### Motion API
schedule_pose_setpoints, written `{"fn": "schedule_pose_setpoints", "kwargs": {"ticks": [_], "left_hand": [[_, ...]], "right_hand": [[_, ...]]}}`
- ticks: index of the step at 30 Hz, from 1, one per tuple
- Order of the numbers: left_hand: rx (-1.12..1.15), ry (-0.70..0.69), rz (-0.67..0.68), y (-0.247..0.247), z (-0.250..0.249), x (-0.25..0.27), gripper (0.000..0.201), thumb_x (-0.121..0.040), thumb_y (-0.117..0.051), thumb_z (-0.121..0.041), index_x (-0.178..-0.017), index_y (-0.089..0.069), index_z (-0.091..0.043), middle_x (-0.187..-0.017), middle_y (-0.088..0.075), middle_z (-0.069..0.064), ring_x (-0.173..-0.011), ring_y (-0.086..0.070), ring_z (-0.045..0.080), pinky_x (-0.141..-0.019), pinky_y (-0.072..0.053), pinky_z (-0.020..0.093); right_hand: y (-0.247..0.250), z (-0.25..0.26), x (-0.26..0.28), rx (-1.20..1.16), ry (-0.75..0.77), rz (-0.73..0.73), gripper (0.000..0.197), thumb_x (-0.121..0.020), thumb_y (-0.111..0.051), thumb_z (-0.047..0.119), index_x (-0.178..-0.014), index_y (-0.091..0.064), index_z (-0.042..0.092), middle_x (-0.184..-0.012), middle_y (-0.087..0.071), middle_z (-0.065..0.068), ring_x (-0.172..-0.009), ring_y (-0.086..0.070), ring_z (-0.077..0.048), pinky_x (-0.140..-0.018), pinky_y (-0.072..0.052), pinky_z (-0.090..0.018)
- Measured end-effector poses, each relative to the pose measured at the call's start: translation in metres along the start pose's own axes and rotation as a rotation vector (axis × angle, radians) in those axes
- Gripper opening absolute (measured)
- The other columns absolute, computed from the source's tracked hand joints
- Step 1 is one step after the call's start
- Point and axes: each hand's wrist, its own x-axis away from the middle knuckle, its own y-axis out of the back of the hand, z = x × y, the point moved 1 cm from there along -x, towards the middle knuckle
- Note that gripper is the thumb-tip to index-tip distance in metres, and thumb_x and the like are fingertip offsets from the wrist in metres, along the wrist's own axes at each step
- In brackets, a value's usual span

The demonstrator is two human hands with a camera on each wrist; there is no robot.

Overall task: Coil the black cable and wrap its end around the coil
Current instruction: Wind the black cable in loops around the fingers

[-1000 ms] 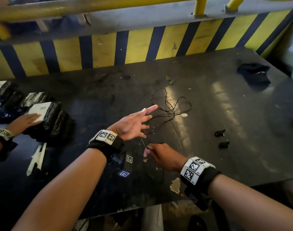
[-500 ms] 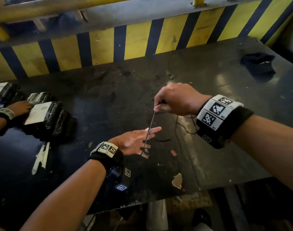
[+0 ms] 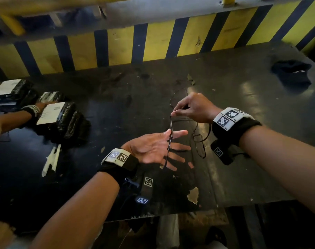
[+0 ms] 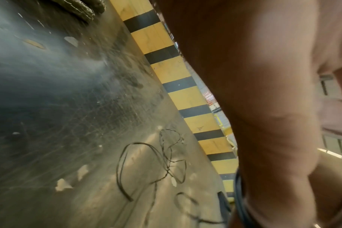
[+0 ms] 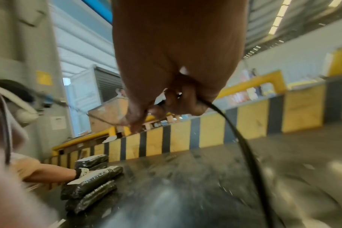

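Note:
A thin black cable point(image 3: 169, 144) runs taut from my right hand point(image 3: 173, 114) down across the fingers of my left hand point(image 3: 176, 150). The right hand pinches the cable between thumb and fingertips, a little above and beyond the left. The left hand lies palm up with fingers spread and straight, and the cable passes between thumb and index finger. The rest of the cable lies in loose loops point(image 3: 199, 141) on the black table point(image 3: 117, 114) beneath the right wrist. The loops point(image 4: 146, 162) show in the left wrist view. In the right wrist view the fingertips point(image 5: 139, 123) pinch the cable point(image 5: 248, 152).
Black wrapped packages point(image 3: 61, 119) with white labels lie at the left, with another person's hand point(image 3: 36, 108) on them. White strips point(image 3: 51, 159) lie near them. A dark cloth point(image 3: 293, 72) sits at the back right. A yellow-and-black striped barrier point(image 3: 153, 45) borders the table's far side.
My right hand rose from the table's near side to above the left hand, drawing the cable up taut. My left palm turned upward under the cable.

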Motion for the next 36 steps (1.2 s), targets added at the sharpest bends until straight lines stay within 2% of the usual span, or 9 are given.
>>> {"fn": "schedule_pose_setpoints", "kwargs": {"ticks": [3, 5, 8, 10, 12, 18, 23, 30, 36], "left_hand": [[0.013, -0.114, 0.096, -0.006, -0.015, 0.005, 0.047, -0.093, -0.059, -0.048, -0.138, -0.057, -0.035, -0.163, -0.012, 0.028, -0.146, -0.008, 0.059, -0.111, -0.008, 0.079], [-0.001, -0.178, 0.14, -0.008, -0.026, 0.005, 0.045, -0.094, -0.056, -0.047, -0.137, -0.058, -0.034, -0.164, -0.006, 0.03, -0.145, -0.002, 0.061, -0.11, -0.005, 0.08], [0.0, -0.237, 0.132, -0.005, -0.039, 0.0, 0.045, -0.093, -0.059, -0.046, -0.137, -0.058, -0.035, -0.165, -0.006, 0.029, -0.145, -0.004, 0.061, -0.11, -0.004, 0.08], [0.016, -0.265, 0.098, -0.002, -0.043, -0.004, 0.047, -0.093, -0.06, -0.047, -0.138, -0.056, -0.038, -0.165, -0.011, 0.027, -0.144, -0.01, 0.062, -0.11, -0.01, 0.08], [0.014, -0.266, 0.034, 0.002, -0.045, -0.008, 0.051, -0.09, -0.063, -0.05, -0.139, -0.055, -0.042, -0.164, -0.019, 0.025, -0.144, -0.019, 0.061, -0.109, -0.022, 0.077], [0.076, -0.255, -0.215, 0.027, -0.04, -0.008, 0.065, -0.082, -0.072, -0.055, -0.142, -0.049, -0.049, -0.165, -0.022, 0.017, -0.14, -0.036, 0.054, -0.105, -0.039, 0.069], [0.032, -0.165, -0.311, 0.047, -0.025, 0.002, 0.07, -0.082, -0.072, -0.056, -0.146, -0.045, -0.048, -0.163, -0.024, 0.014, -0.138, -0.04, 0.052, -0.111, -0.032, 0.069], [-0.064, -0.043, -0.285, 0.042, 0.0, -0.004, 0.063, -0.085, -0.067, -0.056, -0.145, -0.05, -0.043, -0.161, -0.035, 0.013, -0.14, -0.035, 0.055, -0.111, -0.029, 0.072], [-0.071, 0.02, -0.197, 0.028, 0.004, -0.009, 0.059, -0.083, -0.07, -0.057, -0.139, -0.056, -0.045, -0.161, -0.035, 0.007, -0.139, -0.041, 0.049, -0.111, -0.03, 0.071]], "right_hand": [[-0.023, -0.021, 0.019, -0.302, -0.054, 0.04, 0.01, -0.093, -0.07, 0.027, -0.094, -0.08, 0.026, -0.074, -0.073, 0.021, -0.071, -0.065, 0.012, -0.069, -0.046, -0.014], [-0.044, -0.03, 0.036, -0.449, -0.122, 0.064, 0.017, -0.097, -0.064, 0.023, -0.092, -0.079, 0.03, -0.078, -0.076, 0.02, -0.075, -0.067, 0.011, -0.073, -0.05, -0.019], [-0.082, -0.03, 0.061, -0.549, -0.218, 0.091, 0.023, -0.1, -0.061, 0.026, -0.09, -0.081, 0.021, -0.08, -0.075, 0.002, -0.056, -0.06, 0.006, -0.062, -0.046, -0.018], [-0.106, -0.022, 0.074, -0.588, -0.228, 0.155, 0.027, -0.101, -0.059, 0.029, -0.103, -0.081, 0.012, -0.075, -0.067, -0.006, -0.045, -0.049, 0.003, -0.049, -0.038, -0.012], [-0.121, -0.013, 0.081, -0.585, -0.154, 0.19, 0.028, -0.101, -0.058, 0.03, -0.108, -0.08, 0.013, -0.069, -0.061, 0.001, -0.049, -0.05, 0.003, -0.054, -0.04, -0.012], [-0.105, 0.016, 0.077, -0.279, 0.067, 0.285, 0.025, -0.099, -0.061, 0.036, -0.1, -0.08, 0.021, -0.062, -0.061, 0.012, -0.056, -0.058, 0.007, -0.059, -0.036, -0.012], [-0.054, 0.032, 0.068, 0.055, 0.095, 0.232, 0.024, -0.096, -0.058, 0.048, -0.095, -0.076, 0.032, -0.085, -0.069, 0.012, -0.074, -0.062, -0.001, -0.071, -0.054, -0.033], [0.017, 0.064, 0.038, 0.496, 0.211, 0.116, 0.013, -0.083, -0.07, 0.046, -0.092, -0.075, 0.039, -0.095, -0.072, 0.012, -0.084, -0.066, -0.017, -0.066, -0.039, -0.028], [0.034, 0.071, 0.01, 0.545, 0.227, 0.092, 0.008, -0.077, -0.076, 0.04, -0.084, -0.078, 0.041, -0.09, -0.072, 0.015, -0.086, -0.069, -0.019, -0.058, -0.038, -0.026]]}}
